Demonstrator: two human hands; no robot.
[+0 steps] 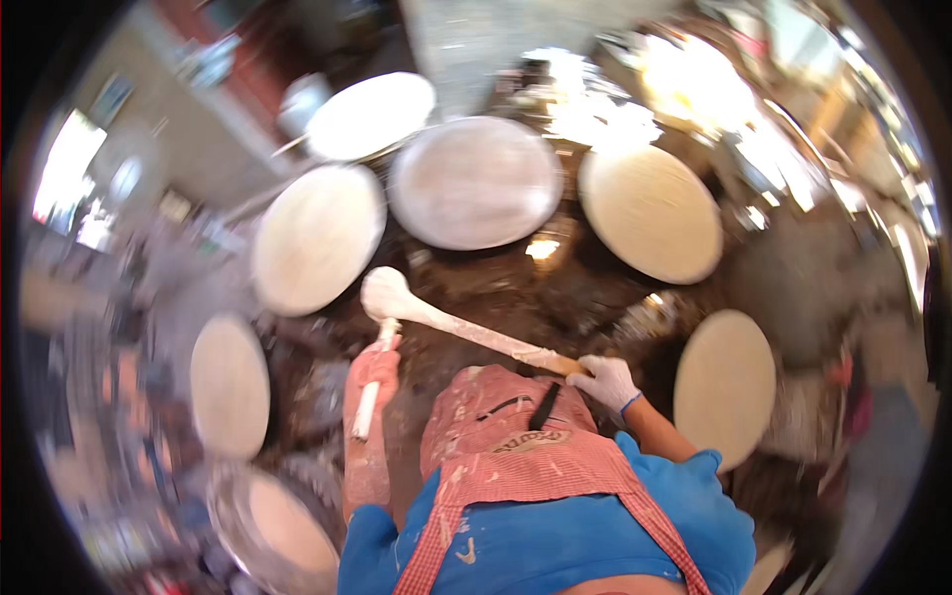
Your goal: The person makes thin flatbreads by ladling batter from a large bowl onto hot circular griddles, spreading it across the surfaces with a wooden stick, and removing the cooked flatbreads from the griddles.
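My left hand, in a reddish glove, is closed around a short pale stick that stands roughly upright. My right hand, in a whitish glove, grips the wooden end of a long ladle-like tool coated in pale batter or dough. The tool's rounded head touches or overlaps the top of the stick; which of the two cannot be told. Both hands are in front of my stained red checked apron. Round pale discs surround me, the nearest ones ahead being a greyish one and a cream one.
More round discs stand at the right, far right, left and upper left. A round basin-like vessel is at lower left. Blurred clutter and bright glare lie at upper right.
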